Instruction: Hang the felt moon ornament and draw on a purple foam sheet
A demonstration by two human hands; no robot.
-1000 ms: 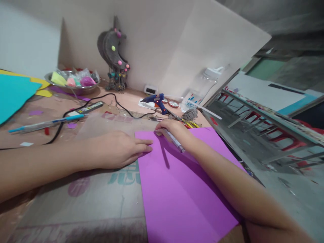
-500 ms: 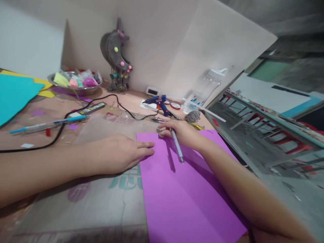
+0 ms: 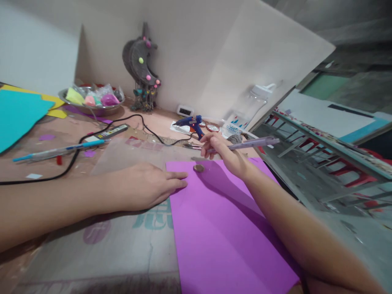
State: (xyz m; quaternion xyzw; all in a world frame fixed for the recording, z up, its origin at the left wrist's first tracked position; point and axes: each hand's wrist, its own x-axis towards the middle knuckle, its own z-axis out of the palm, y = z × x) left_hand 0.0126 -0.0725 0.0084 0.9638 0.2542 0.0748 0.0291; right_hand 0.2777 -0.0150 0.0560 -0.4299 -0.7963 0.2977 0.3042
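Note:
A purple sheet [image 3: 226, 241] lies over a piece of printed cardboard [image 3: 128, 253]. My left hand [image 3: 147, 185] rests flat with its fingers stretched, the tips pressing on the sheet's left edge near the top. Between thumb and fingers, my right hand [image 3: 222, 151] holds a pale purple pen [image 3: 257, 143] above the sheet's far edge, the pen pointing across to the right. Just left of and below that hand, a small round brownish disc [image 3: 198, 168], possibly a coin, lies on the sheet near its top left corner.
Behind the hands lie a blue glue gun [image 3: 190, 121] with a black cord and a clear bottle [image 3: 246, 112]. A bowl [image 3: 92, 109] of wrapped bright lumps, a grey moon ornament [image 3: 139, 61], a blue pen [image 3: 61, 152] and a cutter [image 3: 112, 131] are further left.
My right hand has let go of the round disc, leaving it on the sheet, and has lifted slightly up and right. The pen has swung to near level. My left hand stays put.

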